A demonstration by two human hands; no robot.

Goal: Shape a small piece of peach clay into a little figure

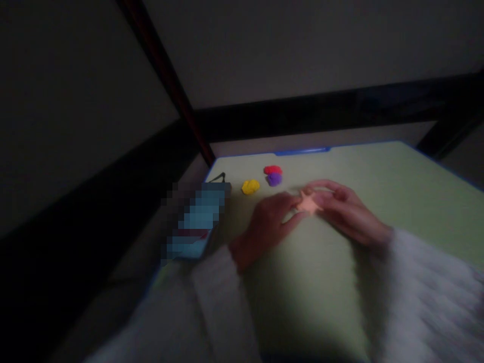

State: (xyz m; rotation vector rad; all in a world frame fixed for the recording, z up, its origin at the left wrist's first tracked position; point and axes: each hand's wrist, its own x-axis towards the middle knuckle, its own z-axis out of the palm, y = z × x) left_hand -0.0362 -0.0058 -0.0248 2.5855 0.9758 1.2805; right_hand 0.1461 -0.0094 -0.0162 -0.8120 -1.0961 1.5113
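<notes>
Between my two hands is a small pale orange star [309, 202], which looks like modelling clay. My left hand [266, 222] pinches its left side with thumb and fingertips. From the right, my right hand [346, 209] grips the opposite points, its fingers curled around that edge. Just beyond my left hand lie a yellow lump of clay [250, 187], a purple lump [274, 179] and a red lump [273, 170]. The purple one touches or partly covers the red one. Blur hides the star's fine detail.
All of this is on a pale green table [397, 181] with a blue rim and a blue handle-like piece [302, 150] at the far edge. On the left sits a blurred-out blue item [202, 217], with a thin dark object [218, 177] behind it. A wall stands behind.
</notes>
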